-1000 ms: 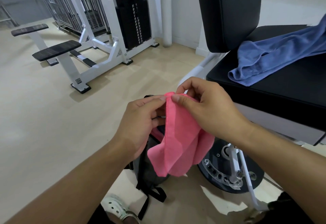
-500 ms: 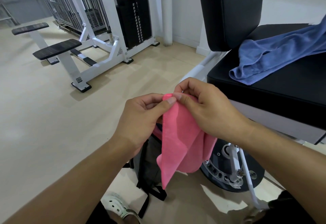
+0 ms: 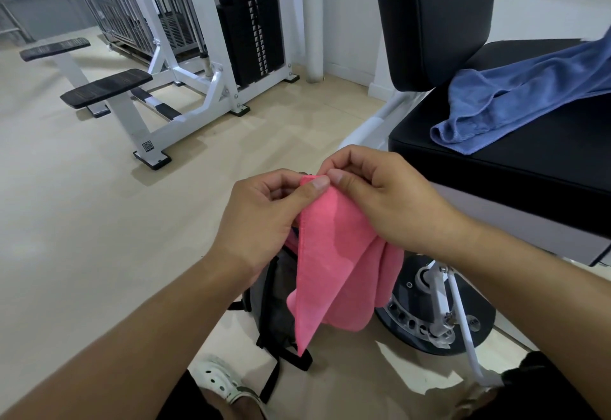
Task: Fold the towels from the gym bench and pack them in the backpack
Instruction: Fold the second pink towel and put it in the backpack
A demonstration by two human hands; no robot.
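Observation:
A pink towel (image 3: 334, 264) hangs in the air in front of me, pinched at its top edge by both hands side by side. My left hand (image 3: 261, 221) grips the top corner with thumb and fingers. My right hand (image 3: 380, 201) pinches the same edge just to the right. The towel droops in loose folds over a dark grey backpack (image 3: 274, 307) standing on the floor, which it partly hides. A crumpled blue towel (image 3: 515, 102) lies on the black gym bench seat (image 3: 529, 161) at the right.
The bench's upright black backrest (image 3: 433, 16) rises behind the seat, and its round black base (image 3: 429, 317) with white struts sits by the backpack. A white weight-stack machine (image 3: 205, 82) with black pads stands at the far left. My foot in a white clog (image 3: 224, 383) is below.
The towel has dropped from a bunched fold into a longer hanging point. My two hands have drawn close together at its top edge.

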